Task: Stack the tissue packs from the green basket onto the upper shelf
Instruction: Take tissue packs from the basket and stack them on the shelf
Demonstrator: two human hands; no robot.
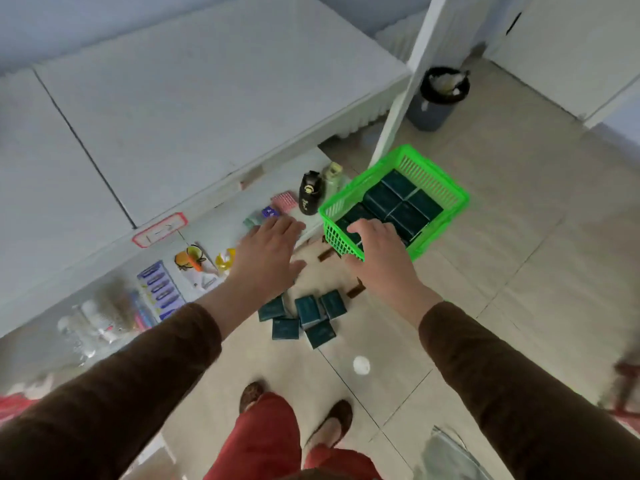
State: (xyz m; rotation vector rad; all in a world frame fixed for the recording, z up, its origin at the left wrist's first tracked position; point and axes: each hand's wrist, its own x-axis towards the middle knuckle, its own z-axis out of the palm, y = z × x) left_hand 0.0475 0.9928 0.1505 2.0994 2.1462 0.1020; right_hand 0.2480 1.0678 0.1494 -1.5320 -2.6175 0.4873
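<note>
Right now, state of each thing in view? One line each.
Green basket: upright, holds dark tissue packs lying flat.
Loose packs: scattered on the floor.
Upper shelf: no packs on it.
Left hand: open, holds nothing.
Right hand: reaching into the basket, grip unclear.
Bin: uncovered, holds rubbish.
</note>
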